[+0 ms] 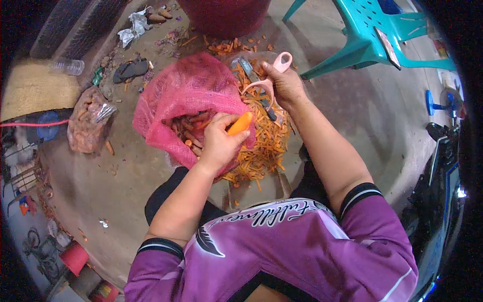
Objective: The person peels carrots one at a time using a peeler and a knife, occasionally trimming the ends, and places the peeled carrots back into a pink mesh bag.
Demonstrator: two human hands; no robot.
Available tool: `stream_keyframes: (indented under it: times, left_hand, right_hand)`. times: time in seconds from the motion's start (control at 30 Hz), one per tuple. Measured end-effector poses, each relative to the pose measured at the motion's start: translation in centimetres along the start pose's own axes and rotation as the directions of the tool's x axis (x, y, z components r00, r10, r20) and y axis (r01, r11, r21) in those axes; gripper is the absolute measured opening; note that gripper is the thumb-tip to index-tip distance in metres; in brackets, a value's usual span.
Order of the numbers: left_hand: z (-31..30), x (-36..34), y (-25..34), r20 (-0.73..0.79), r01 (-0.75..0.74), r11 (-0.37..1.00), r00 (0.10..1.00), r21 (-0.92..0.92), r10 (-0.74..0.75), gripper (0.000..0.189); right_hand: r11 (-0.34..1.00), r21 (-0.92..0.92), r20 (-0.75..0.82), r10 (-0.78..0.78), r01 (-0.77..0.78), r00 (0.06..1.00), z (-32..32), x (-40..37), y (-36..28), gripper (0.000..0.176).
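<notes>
My left hand [221, 141] is closed round an orange carrot [240, 124], whose peeled end points up and right. It is over the front edge of a pink mesh sack [188, 80], which lies open with unpeeled carrots [193, 139] inside. To the right, my right hand [287, 85] grips a pink peeler [266, 83] with a ring at its handle end. Beneath the peeler and beside the sack lies a heap of orange peelings [261, 146], with a dark-handled tool [267, 109] partly among them.
A teal plastic chair [347, 45] stands at the upper right. A dark red tub [224, 15] is behind the sack. At left are a plastic bag of brownish pieces [89, 121], a dark sandal [131, 71] and a clear bottle [70, 67].
</notes>
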State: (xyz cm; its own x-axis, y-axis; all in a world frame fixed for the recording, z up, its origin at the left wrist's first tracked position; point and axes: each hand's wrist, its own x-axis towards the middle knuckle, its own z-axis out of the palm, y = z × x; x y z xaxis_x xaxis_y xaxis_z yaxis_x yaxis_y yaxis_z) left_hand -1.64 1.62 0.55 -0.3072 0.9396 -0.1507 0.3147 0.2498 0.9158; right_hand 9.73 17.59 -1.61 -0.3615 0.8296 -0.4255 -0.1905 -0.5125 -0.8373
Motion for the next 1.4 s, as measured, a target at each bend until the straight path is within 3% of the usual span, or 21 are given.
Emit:
stream_keyframes:
  times: [0.07, 0.17, 0.23, 0.3, 0.37, 0.43, 0.47, 0.57, 0.6, 0.7, 0.87, 0.97, 1.0, 1.03, 1.07, 1.13, 1.2, 1.3, 1.33, 1.4]
  left_hand:
    - [-0.2, 0.1, -0.3, -0.025, -0.100, 0.981, 0.994, 0.167, 0.106, 0.029]
    - [-0.2, 0.1, 0.5, -0.050, -0.030, 0.981, 0.998, 0.190, 0.040, 0.028]
    - [-0.1, 0.1, 0.6, -0.091, -0.054, 0.983, 0.993, 0.177, 0.071, 0.026]
    - [-0.1, 0.2, 0.6, -0.122, -0.081, 0.978, 0.987, 0.194, 0.106, 0.025]
    - [0.0, 0.1, 0.6, -0.135, -0.113, 0.964, 0.980, 0.240, 0.148, 0.026]
    - [-0.1, 0.1, 0.9, -0.145, -0.140, 0.948, 0.972, 0.285, 0.187, 0.025]
    - [-0.2, 0.1, 1.0, -0.149, -0.153, 0.939, 0.967, 0.308, 0.206, 0.025]
    - [0.1, 0.1, 0.5, -0.158, -0.171, 0.951, 0.963, 0.257, 0.216, 0.029]
    - [0.0, 0.1, 0.6, -0.162, -0.167, 0.957, 0.964, 0.235, 0.209, 0.028]
    - [-0.3, 0.2, 0.9, -0.153, -0.169, 0.973, 0.969, 0.158, 0.193, 0.028]
    - [-1.2, 0.2, 1.5, -0.102, -0.166, 0.986, 0.981, 0.003, 0.166, 0.028]
    - [-1.8, 0.1, 1.1, -0.080, -0.156, 0.978, 0.986, -0.135, 0.146, 0.029]
    - [-2.2, 0.1, 0.7, -0.054, -0.140, 0.974, 0.990, -0.178, 0.133, 0.030]
    - [-2.5, 0.0, 0.1, -0.026, -0.124, 0.968, 0.992, -0.217, 0.121, 0.031]
    - [-2.8, -0.1, -0.4, 0.004, -0.105, 0.962, 0.994, -0.254, 0.109, 0.032]
    - [-3.4, -0.4, -1.3, 0.087, 0.107, 0.876, 0.993, -0.470, -0.075, 0.033]
    - [-4.2, -0.7, -1.7, 0.163, 0.248, 0.756, 0.969, -0.606, -0.187, 0.033]
    - [-5.6, -1.0, -1.8, 0.216, 0.338, 0.626, 0.940, -0.703, -0.265, 0.032]
    - [-5.9, -1.2, -2.2, 0.223, 0.353, 0.594, 0.933, -0.723, -0.283, 0.033]
    - [-6.3, -1.3, -2.5, 0.222, 0.362, 0.555, 0.926, -0.749, -0.306, 0.035]
  right_hand:
    - [0.997, 0.008, 0.055, 0.076, -0.077, 0.996, 0.9, -1.0, -0.2, 0.020]
    - [0.981, -0.156, 0.205, 0.148, -0.117, 0.967, 1.8, -2.1, 0.5, 0.022]
    - [0.994, 0.051, 0.054, 0.098, -0.101, 0.994, 1.6, -1.2, 0.7, 0.022]
    - [0.996, -0.054, -0.043, 0.065, -0.067, 0.997, 0.7, -0.5, -0.3, 0.021]
    - [0.993, 0.075, -0.075, 0.093, -0.088, 0.993, 1.0, -0.7, -0.2, 0.021]
    - [0.971, 0.151, 0.085, 0.173, -0.185, 0.981, 1.7, -1.4, 0.5, 0.023]
    - [0.972, 0.080, 0.104, 0.215, -0.223, 0.971, 1.7, -1.9, 0.4, 0.022]
    - [0.994, 0.019, -0.071, 0.106, -0.105, 0.992, 0.6, -0.5, 0.5, 0.021]
    - [0.979, 0.135, -0.062, 0.163, -0.154, 0.985, 0.7, -0.7, -0.3, 0.019]
    - [0.935, 0.255, 0.258, 0.180, -0.246, 0.949, 0.6, -1.0, 0.6, 0.018]
    - [0.983, 0.115, 0.012, 0.145, -0.145, 0.989, -1.0, 1.5, 3.5, 0.023]
    - [0.980, -0.167, -0.226, 0.068, -0.107, 0.972, -2.3, 2.7, 6.2, 0.032]
    - [0.874, -0.445, -0.261, 0.081, -0.194, 0.962, -3.5, 3.6, 7.8, 0.037]
    - [0.686, -0.676, -0.298, 0.080, -0.269, 0.951, -5.1, 4.8, 10.1, 0.043]
    - [0.655, -0.728, -0.260, 0.010, -0.203, 0.965, -6.9, 5.7, 13.2, 0.052]
    - [0.437, -0.877, -0.207, 0.027, -0.198, 0.978, -5.8, 4.5, 13.0, 0.056]
    - [0.217, -0.964, -0.125, 0.139, -0.154, 0.982, -5.5, 4.9, 13.7, 0.066]
    - [0.178, -0.977, -0.101, 0.096, -0.117, 0.990, -7.9, 7.6, 19.4, 0.070]
    - [0.122, -0.988, -0.074, 0.179, -0.097, 0.981, -8.4, 7.4, 19.1, 0.072]
    - [0.063, -0.990, -0.111, 0.178, -0.124, 0.978, -9.0, 7.6, 19.5, 0.069]
